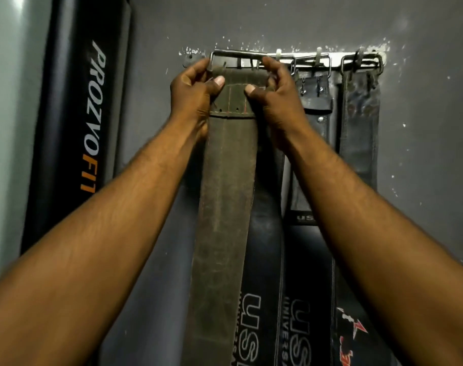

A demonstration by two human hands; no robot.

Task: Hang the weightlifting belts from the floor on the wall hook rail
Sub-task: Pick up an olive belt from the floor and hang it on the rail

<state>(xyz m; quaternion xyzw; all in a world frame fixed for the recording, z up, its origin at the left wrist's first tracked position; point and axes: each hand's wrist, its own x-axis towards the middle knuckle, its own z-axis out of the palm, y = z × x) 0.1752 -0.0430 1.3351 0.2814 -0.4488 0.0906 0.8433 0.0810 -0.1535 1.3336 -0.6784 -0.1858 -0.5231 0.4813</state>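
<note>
a: where's the belt they're working on?

b: the olive belt (pixel 225 194) lies flat against the wall (pixel 423 128) at the left end of the hook rail (pixel 336 58). its metal buckle (pixel 235 60) is held level with the rail, and the strap drops straight down below it, out of the bottom of the view.

a: and the hands?

b: both are on the top of it, just under the rail. the left hand (pixel 196 93) has its grip closed on the belt's left edge beside the buckle, thumb pressed on the front. the right hand (pixel 272 101) does the same on the right edge, with fingers hooked over the buckle's corner. neither grip is wide; both hold the belt.

a: why two hands so high up?

b: my guess is the strap is long and heavy. holding it by the buckle end lets the weight hang below while the frame is steered onto a hook. a grip on each side would keep the buckle square to the rail.

a: is it on a hook yet?

b: cannot tell. the fingers and the buckle cover that spot.

a: anything else on the rail?

b: further right along the rail, black belts (pixel 262 260) with white lettering hang by their buckles, and a dark worn belt (pixel 359 128) hangs at the rail's right end. they overlap, which is likely why this one goes to the left end. left of the rail stands a black padded bag (pixel 88 114) with lettering.
</note>
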